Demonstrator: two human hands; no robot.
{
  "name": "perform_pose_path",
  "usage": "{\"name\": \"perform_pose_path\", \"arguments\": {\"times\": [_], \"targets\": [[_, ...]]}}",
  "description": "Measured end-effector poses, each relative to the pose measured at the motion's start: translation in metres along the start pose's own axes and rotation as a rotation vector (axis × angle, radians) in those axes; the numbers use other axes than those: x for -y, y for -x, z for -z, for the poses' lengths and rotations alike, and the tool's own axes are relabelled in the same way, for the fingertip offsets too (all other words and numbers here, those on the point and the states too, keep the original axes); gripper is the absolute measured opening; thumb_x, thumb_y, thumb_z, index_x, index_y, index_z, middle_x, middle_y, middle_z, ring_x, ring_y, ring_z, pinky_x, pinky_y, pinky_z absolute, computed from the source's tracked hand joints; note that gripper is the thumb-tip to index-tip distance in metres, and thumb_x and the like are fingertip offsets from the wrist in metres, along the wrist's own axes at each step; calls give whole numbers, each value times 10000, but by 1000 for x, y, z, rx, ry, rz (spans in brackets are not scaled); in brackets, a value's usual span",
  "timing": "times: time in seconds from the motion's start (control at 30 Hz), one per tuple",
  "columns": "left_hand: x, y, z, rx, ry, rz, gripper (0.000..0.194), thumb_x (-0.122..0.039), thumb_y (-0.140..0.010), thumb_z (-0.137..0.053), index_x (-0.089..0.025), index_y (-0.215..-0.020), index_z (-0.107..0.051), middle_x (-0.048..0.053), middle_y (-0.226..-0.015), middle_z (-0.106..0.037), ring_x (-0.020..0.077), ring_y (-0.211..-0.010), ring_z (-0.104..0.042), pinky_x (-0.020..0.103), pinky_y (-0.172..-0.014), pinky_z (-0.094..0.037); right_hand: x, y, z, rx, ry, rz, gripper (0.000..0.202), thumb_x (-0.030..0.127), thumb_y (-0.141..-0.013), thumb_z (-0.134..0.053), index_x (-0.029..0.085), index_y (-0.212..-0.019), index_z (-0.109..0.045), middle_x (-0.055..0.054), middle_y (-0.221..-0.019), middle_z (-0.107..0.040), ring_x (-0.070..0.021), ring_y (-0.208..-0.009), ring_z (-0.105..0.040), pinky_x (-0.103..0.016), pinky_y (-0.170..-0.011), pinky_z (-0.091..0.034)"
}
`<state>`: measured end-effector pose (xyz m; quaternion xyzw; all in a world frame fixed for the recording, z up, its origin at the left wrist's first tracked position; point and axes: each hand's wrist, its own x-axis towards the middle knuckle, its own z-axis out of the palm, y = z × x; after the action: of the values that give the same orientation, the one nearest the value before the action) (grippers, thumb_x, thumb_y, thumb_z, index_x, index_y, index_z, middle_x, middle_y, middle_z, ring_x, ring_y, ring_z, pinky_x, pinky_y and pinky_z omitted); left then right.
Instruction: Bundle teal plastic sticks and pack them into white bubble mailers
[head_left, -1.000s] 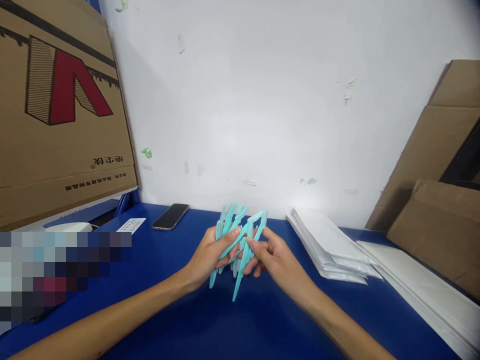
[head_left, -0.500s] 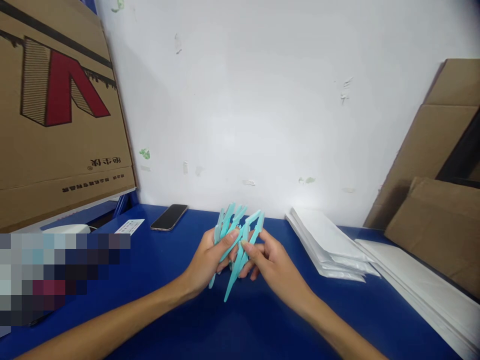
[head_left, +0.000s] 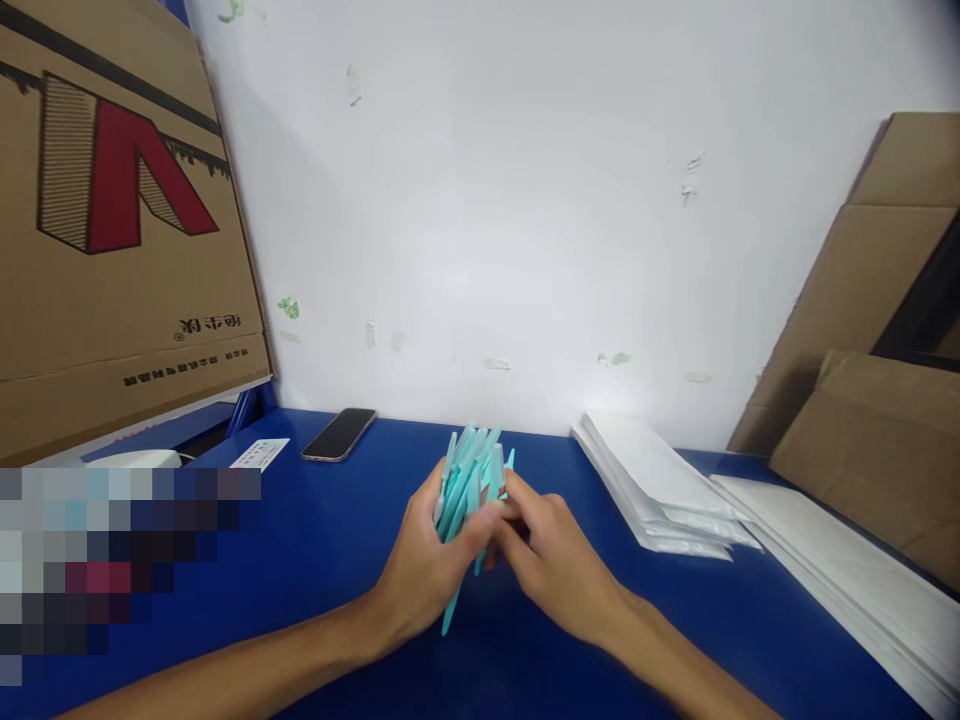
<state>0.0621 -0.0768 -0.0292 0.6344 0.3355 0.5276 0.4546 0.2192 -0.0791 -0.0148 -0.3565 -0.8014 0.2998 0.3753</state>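
Note:
Several thin turquoise plastic pieces [head_left: 463,485] are bunched together above the blue table, most of them pointing away from me. My left hand [head_left: 433,555] is wrapped round the bunch from the left, its thumb lying across the front. From the right, my right hand [head_left: 551,545] presses its bent fingers and thumb on the right edge of the bunch, close to my left thumb. One piece sticks out below my left hand. Parts of the pieces and some fingertips are hidden behind the hands.
A phone [head_left: 340,435] and a printed card [head_left: 260,454] lie at the back left of the blue table [head_left: 315,540]. White packets [head_left: 652,480] are stacked on the right. Cardboard [head_left: 877,450] leans at the far right; a large box [head_left: 135,300] stands left.
The hands have come closer together. The turquoise pieces, spread in two groups before, are now gathered in one tighter bunch, mostly in my left hand.

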Motion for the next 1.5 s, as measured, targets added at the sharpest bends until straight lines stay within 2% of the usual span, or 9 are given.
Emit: {"name": "perform_pose_path", "arguments": {"times": [0.33,0.47,0.6,0.7,0.87,1.07,1.3,1.4,1.5], "targets": [[3,2,-2,80,-13,36,237,-453,-947,-533,-216,-937,-519,-3,-744,-582,151,-589,-582,251,-533,-477,2,2,-7,40,-59,-76,116,264,-945,-490,229,-841,-531,21,-702,-690,-144,-584,-652,-220,-530,-432],[1,3,-1,1,-52,-26,239,-427,-946,-543,-195,-888,-559,4,-775,-556,144,-701,-507,250,-665,-464,5,2,-6,-41,174,-31,238,306,-913,-551,213,-696,-519,21,-614,-638,-123,-536,-566,-234,-527,-347],[3,0,3,-76,-81,-41,302,-456,-951,-521,-186,-818,-546,-12,-701,-503,112,-599,-392,223,-553,-380,7,5,-1,-15,412,56,483,436,-925,-543,183,-525,-442,13,-496,-538,-92,-457,-441,-270,-516,-249],[-1,-4,6,-147,-74,-65,348,-483,-953,-502,-192,-763,-507,-28,-635,-463,92,-530,-346,215,-489,-322,7,5,3,-21,259,36,524,475,-977,-455,182,-547,-522,4,-524,-571,-101,-478,-485,-264,-528,-299],[-8,-6,10,-175,-130,-122,394,-491,-949,-508,-194,-691,-479,-26,-572,-467,86,-484,-358,225,-477,-319,5,0,7,-211,-200,-74,628,559,-1001,-362,180,-549,-580,-19,-544,-614,-135,-513,-577,-264,-575,-430],[-3,2,8,-166,-95,-118,340,-473,-931,-552,-199,-731,-533,-24,-568,-496,87,-468,-356,232,-463,-317,1,-2,0,-183,-242,-120,627,594,-988,-363,177,-584,-600,-13,-560,-617,-125,-487,-572,-254,-549,-430],[5,5,-3,-83,-126,-115,322,-402,-874,-635,-197,-651,-526,-30,-549,-469,105,-515,-411,237,-510,-373,4,-1,-4,-192,-246,-75,479,504,-1022,-356,188,-789,-630,9,-665,-615,-120,-567,-584,-241,-569,-445],[9,3,-4,-99,-123,-71,327,-398,-884,-622,-191,-661,-503,-53,-520,-419,89,-482,-365,224,-485,-342,8,2,-2,-242,-159,3,347,439,-1033,-359,237,-1120,-628,-22,-967,-690,-160,-840,-651,-260,-700,-494],[11,3,-3,-70,-96,-93,299,-343,-863,-653,-183,-672,-488,-58,-563,-409,80,-516,-334,211,-498,-335,9,7,-2,-251,-11,102,400,379,-1017,-412,297,-1406,-454,-37,-1301,-607,-199,-1163,-582,-332,-953,-477]]}}
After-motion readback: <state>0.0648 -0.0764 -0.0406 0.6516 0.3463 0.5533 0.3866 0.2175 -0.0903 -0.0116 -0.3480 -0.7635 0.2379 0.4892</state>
